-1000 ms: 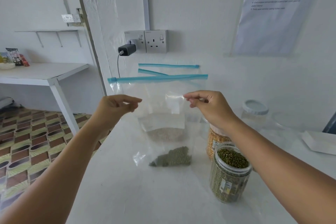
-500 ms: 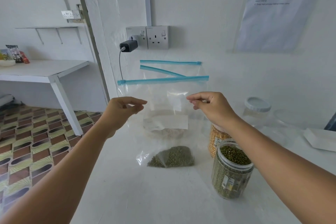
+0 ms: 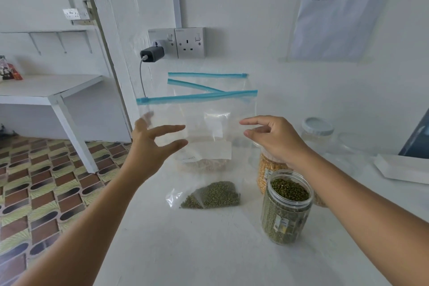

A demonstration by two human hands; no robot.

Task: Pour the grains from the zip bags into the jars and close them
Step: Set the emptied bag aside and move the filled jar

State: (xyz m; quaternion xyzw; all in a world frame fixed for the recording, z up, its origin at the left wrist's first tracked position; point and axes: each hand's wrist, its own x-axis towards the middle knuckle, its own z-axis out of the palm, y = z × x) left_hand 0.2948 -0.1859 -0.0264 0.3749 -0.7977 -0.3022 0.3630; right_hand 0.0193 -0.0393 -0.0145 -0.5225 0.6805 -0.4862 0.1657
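A clear zip bag [image 3: 204,109] with a blue zip strip stands upright on the white table [image 3: 185,251], a small heap of green beans [image 3: 213,195] in its bottom. My left hand [image 3: 151,144] hovers at its left side, fingers spread, touching nothing. At the bag's right edge my right hand [image 3: 271,137] has thumb and forefinger apart. Just right of the bag stands an open jar [image 3: 286,206] nearly full of green beans. A second zip bag of pale grains [image 3: 202,165] leans against the wall behind.
A jar of yellow grains [image 3: 269,169] stands behind the open jar, and a white-lidded jar [image 3: 316,127] farther back. A white box [image 3: 404,169] lies at the right. A charger [image 3: 152,53] is plugged in above. The table's left edge drops to tiled floor.
Both hands pinched the bag's upper sides and lowered it onto the table. Now the left hand has let go and spread wide, and the right hand's pinch has loosened.
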